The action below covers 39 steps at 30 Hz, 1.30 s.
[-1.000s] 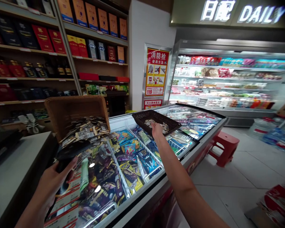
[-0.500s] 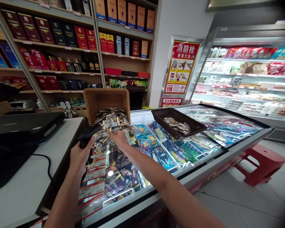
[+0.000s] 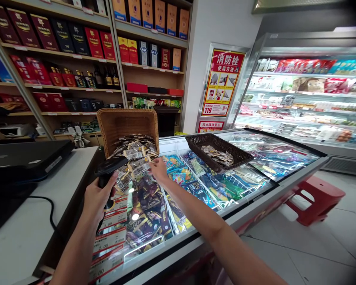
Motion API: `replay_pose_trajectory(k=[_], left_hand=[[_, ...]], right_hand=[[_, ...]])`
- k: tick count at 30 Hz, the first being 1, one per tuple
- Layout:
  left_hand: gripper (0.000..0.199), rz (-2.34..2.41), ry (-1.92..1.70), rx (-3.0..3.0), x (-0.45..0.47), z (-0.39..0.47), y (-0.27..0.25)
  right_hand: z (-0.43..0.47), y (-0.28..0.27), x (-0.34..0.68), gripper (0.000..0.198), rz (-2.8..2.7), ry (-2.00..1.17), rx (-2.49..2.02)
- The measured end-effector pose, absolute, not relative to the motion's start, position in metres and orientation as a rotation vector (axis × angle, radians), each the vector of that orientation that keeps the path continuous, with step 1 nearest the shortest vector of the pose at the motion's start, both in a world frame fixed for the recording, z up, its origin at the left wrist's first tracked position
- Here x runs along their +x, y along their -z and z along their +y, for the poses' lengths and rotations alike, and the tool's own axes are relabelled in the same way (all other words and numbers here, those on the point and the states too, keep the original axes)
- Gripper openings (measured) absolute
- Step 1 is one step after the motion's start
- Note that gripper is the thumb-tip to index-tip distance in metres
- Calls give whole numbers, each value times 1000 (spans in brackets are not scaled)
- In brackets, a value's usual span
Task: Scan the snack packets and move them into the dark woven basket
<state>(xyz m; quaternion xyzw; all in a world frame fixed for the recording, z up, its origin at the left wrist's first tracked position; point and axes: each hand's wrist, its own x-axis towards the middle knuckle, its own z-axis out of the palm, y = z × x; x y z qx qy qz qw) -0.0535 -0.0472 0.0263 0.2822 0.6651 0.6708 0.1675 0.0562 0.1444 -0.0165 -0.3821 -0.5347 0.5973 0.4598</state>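
Hand (image 3: pixel 159 171) (the right) has shifted rightward along the sachets (image 3: pixel 135 152).

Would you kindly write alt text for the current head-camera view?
A person's left hand holds a black handheld scanner while the right hand is at small packets spread from a tipped wicker basket onto a glass-topped chest freezer. A dark woven basket holds more packets.
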Motion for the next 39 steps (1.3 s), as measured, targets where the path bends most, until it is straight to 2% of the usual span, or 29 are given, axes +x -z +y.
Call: replay_pose_trajectory(k=[5, 9, 16, 25, 39], left_hand=[[58, 1937, -1715, 896, -46, -46, -24], [61, 1906, -1606, 981, -33, -44, -25], [61, 1833, -1495, 983, -14, -41, -23], [58, 1851, -1230, 1043, -7, -42, -23], [61, 1863, -1251, 1043, -9, -41, -22]], right_hand=[[159, 7, 128, 18, -1381, -1274, -885], [169, 13, 161, 18, -1328, -1169, -903], [181, 28, 167, 18, -1025, -1368, -904], [173, 22, 170, 22, -1029, -1360, -867], [174, 23, 174, 20, -1038, -1324, -817]])
